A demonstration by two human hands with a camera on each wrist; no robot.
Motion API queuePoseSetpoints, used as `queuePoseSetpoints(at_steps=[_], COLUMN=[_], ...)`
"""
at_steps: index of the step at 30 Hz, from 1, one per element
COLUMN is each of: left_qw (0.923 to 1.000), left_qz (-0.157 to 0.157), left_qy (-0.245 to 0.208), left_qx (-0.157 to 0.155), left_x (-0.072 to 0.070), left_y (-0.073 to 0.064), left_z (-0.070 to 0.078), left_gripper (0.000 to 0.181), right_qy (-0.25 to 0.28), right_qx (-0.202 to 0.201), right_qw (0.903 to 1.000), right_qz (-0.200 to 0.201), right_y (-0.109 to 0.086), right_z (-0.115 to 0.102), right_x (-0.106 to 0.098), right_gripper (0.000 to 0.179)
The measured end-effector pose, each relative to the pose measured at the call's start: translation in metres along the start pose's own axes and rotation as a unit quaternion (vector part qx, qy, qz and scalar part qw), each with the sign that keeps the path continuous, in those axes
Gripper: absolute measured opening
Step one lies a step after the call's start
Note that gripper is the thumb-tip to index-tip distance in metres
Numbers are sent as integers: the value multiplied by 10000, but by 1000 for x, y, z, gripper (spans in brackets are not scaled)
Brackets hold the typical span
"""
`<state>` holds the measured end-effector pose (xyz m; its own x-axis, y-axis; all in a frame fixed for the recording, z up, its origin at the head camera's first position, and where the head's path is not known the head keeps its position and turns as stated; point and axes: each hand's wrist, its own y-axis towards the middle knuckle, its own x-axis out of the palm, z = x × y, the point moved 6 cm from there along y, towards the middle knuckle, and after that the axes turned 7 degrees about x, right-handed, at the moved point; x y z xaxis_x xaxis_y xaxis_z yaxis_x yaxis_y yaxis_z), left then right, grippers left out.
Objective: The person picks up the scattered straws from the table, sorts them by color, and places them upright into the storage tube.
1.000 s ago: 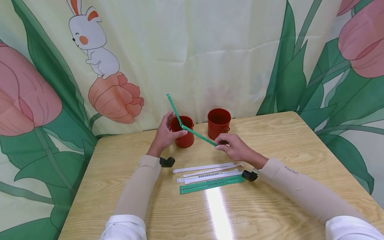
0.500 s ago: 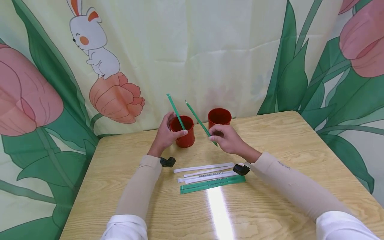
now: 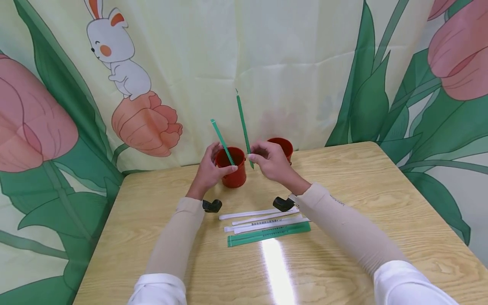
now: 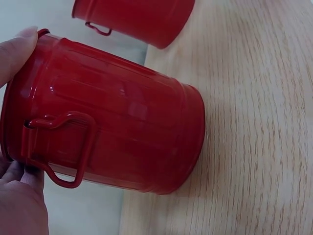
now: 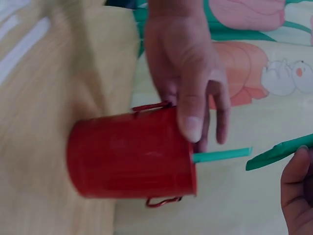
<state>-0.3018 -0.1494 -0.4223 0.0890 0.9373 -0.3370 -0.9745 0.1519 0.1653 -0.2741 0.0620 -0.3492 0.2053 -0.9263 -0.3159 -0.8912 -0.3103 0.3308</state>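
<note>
My left hand (image 3: pixel 210 171) holds a small red bucket (image 3: pixel 234 177) by its rim, with the thumb at the front; the left wrist view shows the bucket (image 4: pixel 122 107) and its side handle close up. A green wrapped straw (image 3: pixel 221 137) stands tilted in it. Between thumb and fingers, my right hand (image 3: pixel 272 161) pinches another green wrapped straw (image 3: pixel 242 116) near its lower end. This straw is nearly upright, just right of the bucket and apart from it. In the right wrist view, its lower end (image 5: pixel 274 154) is near the bucket's mouth.
A second red bucket (image 3: pixel 284 146), partly hidden by my right hand, stands at the back of the wooden table (image 3: pixel 343 190). Nearer me lie several white wrapped straws (image 3: pixel 251 213) and flat green wrapped straws (image 3: pixel 268 235). A printed curtain (image 3: pixel 190 51) hangs behind the table.
My right hand has moved left and up toward the held bucket. Its straw has swung from slanting to nearly upright. The left hand and bucket have stayed in place.
</note>
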Motion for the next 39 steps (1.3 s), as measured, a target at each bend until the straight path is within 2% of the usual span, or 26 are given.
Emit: queuePoseSetpoints(at_steps=[6,11,19,24,30,34,39], left_qw=[10000,9999,9998,9997,9996,9998,9999], left_qz=[-3,-41,-43,-9,13,21,14], left_qy=[7,-23,-52,-32,-51,-46,-10], left_qx=[77,140,203,239,262,171,161], left_x=[-1,0,0,1,1,2,1], left_y=[0,0,0,0,0,-1,1], left_z=[0,1,2,2,3,2,2], left_gripper=[101,100,99,97,97,97,97], right_qy=[201,-46,-432,-748,-1249,-1368,-1234], right_qx=[-118,21,591,769,995,1199,1033], right_qw=[9993,9991,9971,9941,9871,9833,9868], right_qz=[295,416,187,146,64,81,152], right_y=[15,25,36,37,38,36,31], right_z=[-6,6,30,40,47,50,42], right_x=[11,21,37,43,45,39,28], right_gripper=[9,13,10,12,30,41,37])
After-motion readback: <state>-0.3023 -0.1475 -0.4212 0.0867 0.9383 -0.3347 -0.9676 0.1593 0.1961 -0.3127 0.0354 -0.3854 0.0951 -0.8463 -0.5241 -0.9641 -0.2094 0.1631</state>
